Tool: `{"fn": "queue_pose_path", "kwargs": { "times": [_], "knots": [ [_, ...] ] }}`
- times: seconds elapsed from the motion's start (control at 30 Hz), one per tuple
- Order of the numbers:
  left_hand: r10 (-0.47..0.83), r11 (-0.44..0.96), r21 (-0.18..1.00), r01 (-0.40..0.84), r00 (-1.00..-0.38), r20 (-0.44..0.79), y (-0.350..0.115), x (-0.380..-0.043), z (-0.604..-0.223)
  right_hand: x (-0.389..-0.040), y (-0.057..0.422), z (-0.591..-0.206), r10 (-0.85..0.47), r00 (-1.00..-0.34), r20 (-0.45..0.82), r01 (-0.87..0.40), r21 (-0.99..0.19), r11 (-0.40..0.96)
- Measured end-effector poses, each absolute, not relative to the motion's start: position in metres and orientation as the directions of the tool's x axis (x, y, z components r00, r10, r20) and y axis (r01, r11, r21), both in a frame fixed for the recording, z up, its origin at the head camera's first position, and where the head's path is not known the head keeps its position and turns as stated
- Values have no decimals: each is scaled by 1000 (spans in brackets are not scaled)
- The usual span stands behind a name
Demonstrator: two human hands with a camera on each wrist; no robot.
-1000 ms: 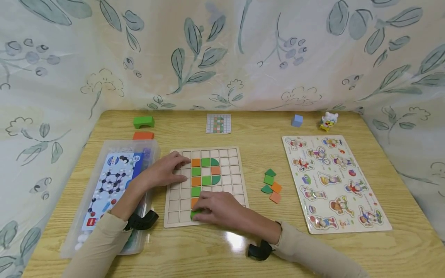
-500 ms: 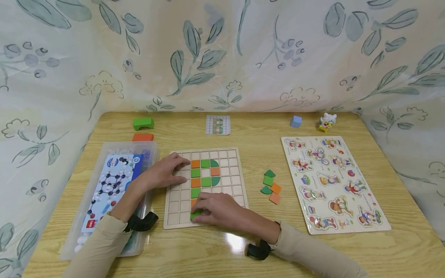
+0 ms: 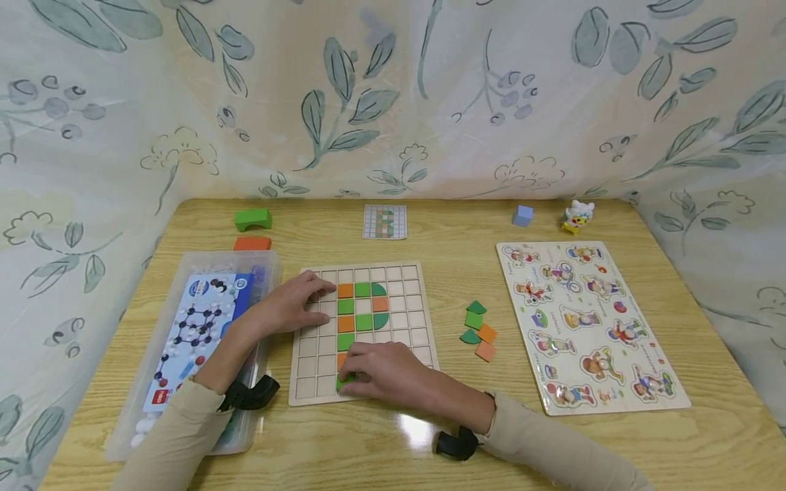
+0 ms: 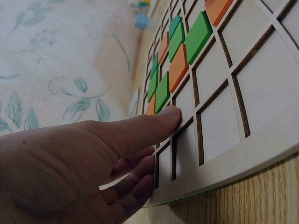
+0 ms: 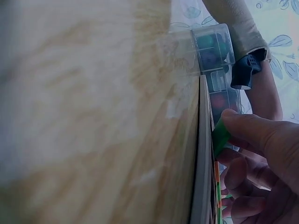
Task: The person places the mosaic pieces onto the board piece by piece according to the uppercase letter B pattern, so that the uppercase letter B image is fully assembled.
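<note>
A wooden grid board [image 3: 402, 269] lies in the middle of the table, with orange and green square tiles and green quarter-round tiles set in several cells. My right hand [image 3: 389, 372] pinches a green square tile [image 5: 220, 137] between thumb and fingers at the board's near edge; in the right wrist view the tile stands tilted against the board. My left hand [image 3: 293, 303] rests on the board's left side, thumb and fingers spread and holding nothing. In the left wrist view its thumb [image 4: 163, 121] touches the grid beside the tiles.
Loose tiles [image 3: 474, 319] lie right of the board. Behind it is a pattern card [image 3: 385, 221]. A clear plastic box [image 3: 263, 354] stands left, near a green arch block [image 3: 253, 219] and a red block [image 3: 252, 243]. A picture puzzle [image 3: 589, 327], blue cube [image 3: 523, 215] and toy figure [image 3: 577, 217] are right.
Both hands stay almost where they were. The right hand keeps its pinch on the green tile at the board's near edge. The head view shifts very slightly.
</note>
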State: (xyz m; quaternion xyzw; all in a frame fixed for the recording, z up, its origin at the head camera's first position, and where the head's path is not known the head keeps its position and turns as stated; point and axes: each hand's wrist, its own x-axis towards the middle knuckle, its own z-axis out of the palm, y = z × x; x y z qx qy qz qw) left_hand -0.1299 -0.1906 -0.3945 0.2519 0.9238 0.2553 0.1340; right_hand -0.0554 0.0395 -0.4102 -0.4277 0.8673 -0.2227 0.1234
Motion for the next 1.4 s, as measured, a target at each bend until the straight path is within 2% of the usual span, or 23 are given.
{"fn": "queue_pose_path", "kwargs": {
  "times": [0.2,0.33,0.4,0.57,0.7,0.8,1.03,1.27,1.4],
  "knots": [
    [526,750,538,385,-840,-132,-191,-132,-394,-54,41,-408,-832,-555,15,-773,-377,509],
    [524,756,531,382,-840,-143,-191,-131,-395,-52,51,-405,-843,-535,52,-787,-395,474],
    [526,755,531,383,-838,-143,-191,-131,-395,-56,62,-402,-825,-557,96,-774,-422,473],
    [528,750,536,387,-838,-135,-191,-131,-396,-78,114,-398,-678,-713,176,-670,-454,587],
    [530,751,536,385,-836,-142,-192,-132,-396,-90,167,-401,-536,-828,167,-540,-498,678],
    [531,753,533,386,-835,-146,-193,-132,-396,-92,202,-409,-455,-876,162,-461,-558,690],
    [535,746,548,378,-830,-156,-194,-131,-397,-85,244,-425,-349,-922,167,-378,-581,721],
    [536,745,546,383,-831,-148,-194,-131,-397,-83,252,-431,-336,-927,168,-373,-511,774],
    [536,751,534,388,-831,-150,-194,-132,-398,-84,256,-438,-351,-917,191,-397,-523,754]
  ]
}}
